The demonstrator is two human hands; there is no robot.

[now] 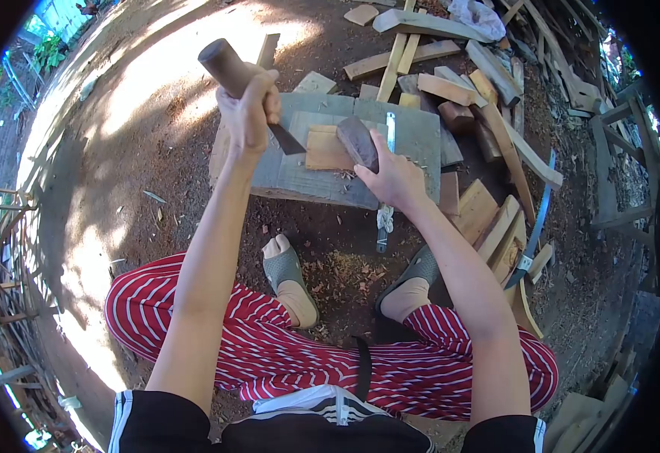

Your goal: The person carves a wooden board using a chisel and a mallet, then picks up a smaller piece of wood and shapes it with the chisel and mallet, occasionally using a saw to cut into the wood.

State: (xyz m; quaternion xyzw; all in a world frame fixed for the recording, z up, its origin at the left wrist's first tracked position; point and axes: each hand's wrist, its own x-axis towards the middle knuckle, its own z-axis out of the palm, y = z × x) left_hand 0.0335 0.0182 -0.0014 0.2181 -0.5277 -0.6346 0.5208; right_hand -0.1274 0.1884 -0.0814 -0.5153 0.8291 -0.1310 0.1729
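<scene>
My left hand [247, 113] is closed round a blade with a thick, round wooden handle [223, 62]. Its flat dark blade [288, 140] slants down and right, with the tip over the work block near a light brown piece of wood [328, 148]. My right hand [394, 175] grips a dark brown wood block [358, 142] between thumb and fingers, tilted over the right end of the lighter piece. Both sit above the grey wooden work block [311, 192]. Right of the dark block lies a narrow shiny metal strip [390, 128].
Wood offcuts [451, 90] are heaped at the right and back. A long curved blade [545, 208] with a dark handle lies at the right. Shavings [349, 272] cover the ground between my sandalled feet. Below the block's front edge hangs a white-wrapped handle [383, 220].
</scene>
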